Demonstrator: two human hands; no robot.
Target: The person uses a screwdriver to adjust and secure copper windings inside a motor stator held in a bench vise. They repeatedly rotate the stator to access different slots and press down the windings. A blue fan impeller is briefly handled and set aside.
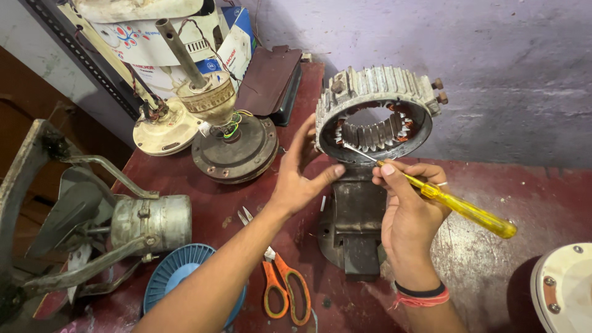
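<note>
Probing stator (376, 108) with screwdriver (456, 206), hands (410, 209) steadying.

Ribbed grey stator ring (376, 92) tilted on stand, yellow-handled screwdriver (459, 206) — tip inside

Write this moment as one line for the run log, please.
left hand: steadies stator ring | right hand: holds yellow screwdriver, tip inside ring | stand: under ring | orange scissors: on table

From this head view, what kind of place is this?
Likely a fan or small-motor repair bench. A motor stator ring stands on a dark stand, probed with a yellow-handled screwdriver; a dismantled ceiling fan motor and an exhaust fan sit nearby.
</note>
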